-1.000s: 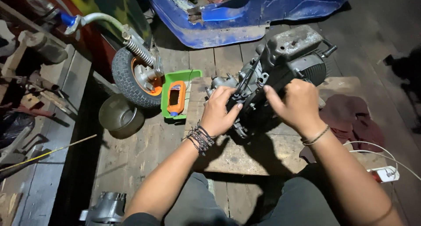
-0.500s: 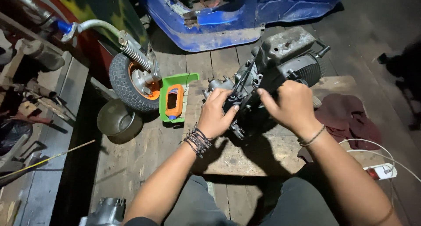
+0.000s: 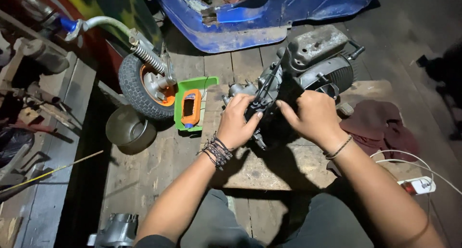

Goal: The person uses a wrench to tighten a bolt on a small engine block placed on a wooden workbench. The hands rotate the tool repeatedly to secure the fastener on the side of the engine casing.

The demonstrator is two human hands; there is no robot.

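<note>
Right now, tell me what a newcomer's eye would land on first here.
Both hands, the left hand and the right hand, grip a grey engine on a wooden board at centre. Left of it sits a small wheel with an orange hub beside a green tray; blue bodywork looms behind.

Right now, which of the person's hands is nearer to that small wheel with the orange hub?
Left. The left hand grips the engine on the side toward the small wheel; the right hand holds the engine farther from the wheel, beyond the left hand.
</note>
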